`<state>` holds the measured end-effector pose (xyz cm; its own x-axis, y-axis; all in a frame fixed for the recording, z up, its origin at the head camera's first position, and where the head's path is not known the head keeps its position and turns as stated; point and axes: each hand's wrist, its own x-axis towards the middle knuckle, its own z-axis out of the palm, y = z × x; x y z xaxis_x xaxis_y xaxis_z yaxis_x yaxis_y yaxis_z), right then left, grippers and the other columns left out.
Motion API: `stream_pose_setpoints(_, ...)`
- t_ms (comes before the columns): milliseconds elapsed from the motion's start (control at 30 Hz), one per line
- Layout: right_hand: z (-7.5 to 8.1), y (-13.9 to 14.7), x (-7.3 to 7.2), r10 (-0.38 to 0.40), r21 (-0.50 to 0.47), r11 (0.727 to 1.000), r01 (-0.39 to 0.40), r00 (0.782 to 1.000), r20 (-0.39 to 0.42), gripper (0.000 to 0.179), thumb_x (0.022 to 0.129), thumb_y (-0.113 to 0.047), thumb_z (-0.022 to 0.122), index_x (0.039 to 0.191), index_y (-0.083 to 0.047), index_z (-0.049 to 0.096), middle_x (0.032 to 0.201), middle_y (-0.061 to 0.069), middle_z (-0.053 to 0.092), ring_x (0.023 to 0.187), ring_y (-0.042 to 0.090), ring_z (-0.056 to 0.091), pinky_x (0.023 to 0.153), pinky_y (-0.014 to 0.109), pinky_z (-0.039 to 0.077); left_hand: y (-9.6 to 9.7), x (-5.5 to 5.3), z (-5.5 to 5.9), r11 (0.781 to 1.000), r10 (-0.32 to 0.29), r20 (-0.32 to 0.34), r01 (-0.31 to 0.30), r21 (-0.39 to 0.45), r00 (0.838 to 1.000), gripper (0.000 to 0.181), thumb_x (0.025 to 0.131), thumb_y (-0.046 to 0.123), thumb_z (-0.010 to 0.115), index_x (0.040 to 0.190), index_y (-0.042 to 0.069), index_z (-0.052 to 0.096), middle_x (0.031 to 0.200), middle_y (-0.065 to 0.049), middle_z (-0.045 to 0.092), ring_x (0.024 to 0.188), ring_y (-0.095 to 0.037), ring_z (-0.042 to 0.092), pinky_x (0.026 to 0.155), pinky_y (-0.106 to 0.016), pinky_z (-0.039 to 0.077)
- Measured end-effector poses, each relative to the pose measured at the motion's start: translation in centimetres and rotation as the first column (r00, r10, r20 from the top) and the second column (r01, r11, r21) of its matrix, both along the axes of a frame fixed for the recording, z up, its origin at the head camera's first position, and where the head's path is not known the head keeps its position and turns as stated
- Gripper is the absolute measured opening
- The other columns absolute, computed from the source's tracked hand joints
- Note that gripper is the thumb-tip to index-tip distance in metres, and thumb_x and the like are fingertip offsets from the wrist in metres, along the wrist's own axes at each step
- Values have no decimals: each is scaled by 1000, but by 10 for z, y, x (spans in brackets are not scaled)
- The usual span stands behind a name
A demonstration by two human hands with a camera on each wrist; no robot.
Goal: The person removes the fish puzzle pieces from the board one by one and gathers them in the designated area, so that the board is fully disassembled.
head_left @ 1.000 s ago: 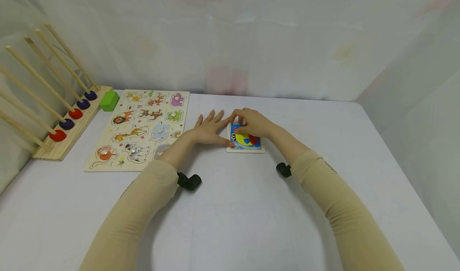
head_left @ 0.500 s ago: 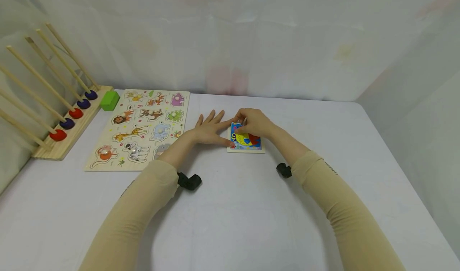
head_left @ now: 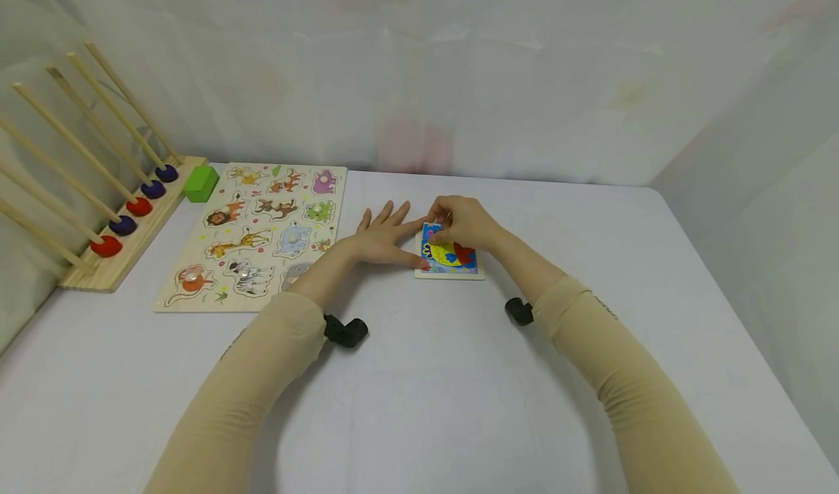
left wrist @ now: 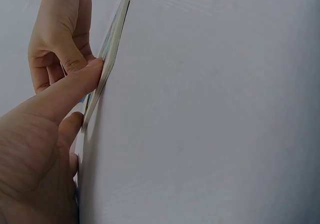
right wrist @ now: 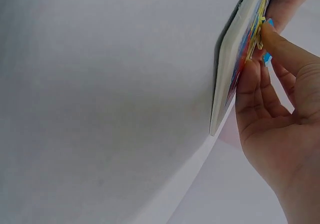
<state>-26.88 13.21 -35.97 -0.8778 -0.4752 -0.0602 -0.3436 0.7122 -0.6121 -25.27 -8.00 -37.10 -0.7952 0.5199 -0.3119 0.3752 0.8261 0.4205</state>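
Note:
A small wooden fish puzzle board [head_left: 449,275] with a blue, yellow and red picture lies flat on the table. My left hand [head_left: 380,243] spreads beside its left side, fingers straight; in the left wrist view the thumb [left wrist: 75,88] presses the board's near edge. Over the picture, my right hand [head_left: 468,224] pinches a small puzzle piece [right wrist: 267,58] between thumb and fingers. Blue and yellow parts of the piece show in the right wrist view, tilted up from the board's surface; my fingers hide the rest of it.
Left of my hands lies a large animal knob puzzle [head_left: 226,302]. Beyond it are a green block [head_left: 199,184] and a wooden bead stand [head_left: 140,235] with tall rods and red and purple beads. A white cloth wall [head_left: 524,100] rises behind the table.
My right fingertips have drawn slightly to the right over the board, uncovering more of its upper left corner. My left hand has stayed in place.

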Motion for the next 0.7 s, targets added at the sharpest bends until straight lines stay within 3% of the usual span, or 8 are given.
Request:
stream_pose_setpoints(333,-2,5,-5,1,-39,999,-1,1000,19,16,92,-22,71,105,-13,67,102,6,69,93,20,59,88,30,50,0,1,1,1000,-8,-5,8,-9,1000,91,84,71,57,158,40,13,169,-6,-11,155,-36,-19,119,-65,-16)
stream_pose_setpoints(700,3,10,-6,-57,-161,984,78,990,131,17,92,-22,71,106,-12,71,103,6,68,91,21,64,78,24,54,0,0,-1,1000,-5,-12,4,-19,1000,93,83,72,57,158,38,14,169,-4,-12,155,-36,-19,120,-65,-15)
